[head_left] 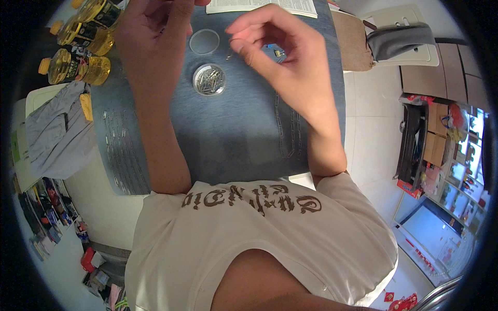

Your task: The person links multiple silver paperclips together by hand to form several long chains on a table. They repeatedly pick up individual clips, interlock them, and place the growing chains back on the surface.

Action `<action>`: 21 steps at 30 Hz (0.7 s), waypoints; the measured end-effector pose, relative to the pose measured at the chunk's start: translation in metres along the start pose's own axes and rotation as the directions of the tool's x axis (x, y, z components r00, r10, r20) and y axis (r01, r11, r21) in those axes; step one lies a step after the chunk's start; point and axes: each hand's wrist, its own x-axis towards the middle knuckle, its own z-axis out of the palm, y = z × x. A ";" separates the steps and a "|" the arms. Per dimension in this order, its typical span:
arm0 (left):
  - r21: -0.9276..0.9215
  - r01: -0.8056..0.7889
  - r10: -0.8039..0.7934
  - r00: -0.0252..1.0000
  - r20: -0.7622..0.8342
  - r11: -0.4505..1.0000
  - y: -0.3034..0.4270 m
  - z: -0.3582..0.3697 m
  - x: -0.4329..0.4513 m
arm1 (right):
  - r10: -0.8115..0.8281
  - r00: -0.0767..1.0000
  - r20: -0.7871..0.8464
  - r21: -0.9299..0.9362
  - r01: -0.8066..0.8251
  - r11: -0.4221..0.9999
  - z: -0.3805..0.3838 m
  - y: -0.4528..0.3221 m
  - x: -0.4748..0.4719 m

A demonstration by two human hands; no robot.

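Note:
My right hand (284, 54) is raised over the table with thumb and forefinger pinched together. A thin coppery wire piece (229, 56), probably a paper clip, hangs from those fingertips. My left hand (155, 35) is up at the top edge of the view; its fingertips are partly cut off, so what they hold is hidden. Between the hands stands a round clear dish (209, 93) of metal paper clips (210, 79). Beyond the dish lies its round clear lid (204, 41). Chains of linked clips lie by my right forearm (277, 120) and left of my left forearm (118, 151).
An open booklet (264, 6) lies at the table's far edge. Several yellow oil bottles (79, 68) stand at the left. Behind my right hand are small binder clips (277, 53). A chair with grey cloth (64, 128) is at the left, another chair (404, 39) at the right.

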 end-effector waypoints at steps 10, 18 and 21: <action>-0.033 0.052 -0.051 0.998 0.032 0.998 0.001 -0.002 0.002 | 0.064 0.995 0.079 0.010 -0.065 0.998 0.003 -0.004 0.000; -0.025 0.054 -0.053 0.997 0.054 0.998 0.001 0.006 -0.003 | -0.330 0.933 0.145 0.635 0.169 0.754 0.000 -0.079 -0.037; 0.038 0.014 -0.016 0.999 0.046 0.999 0.008 0.016 -0.006 | -0.280 0.960 0.014 0.702 0.190 0.686 0.003 -0.099 -0.047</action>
